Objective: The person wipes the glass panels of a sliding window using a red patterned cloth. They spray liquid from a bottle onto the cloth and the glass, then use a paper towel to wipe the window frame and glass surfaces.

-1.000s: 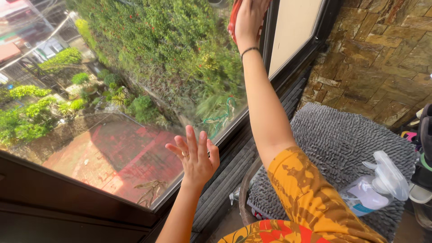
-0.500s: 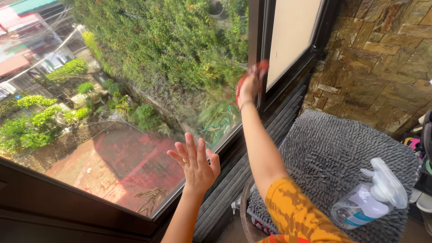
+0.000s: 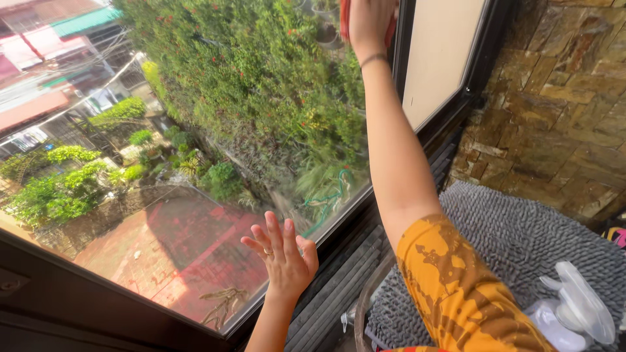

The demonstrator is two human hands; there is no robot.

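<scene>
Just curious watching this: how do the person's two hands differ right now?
The right hand is stretched high up the window glass, pressing a red cloth; the left hand is low, near the bottom frame. The left is bare with fingers spread and wears a ring; the right wrist has a thin band. Both are against the glass.

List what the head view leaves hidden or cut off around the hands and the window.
- Red cloth: mostly behind the right hand and cut by the top edge.
- Spray bottle: its lower body is cut by the bottom edge and hidden behind the orange sleeve.
- Left hand: its palm faces the window glass, unseen.
</scene>
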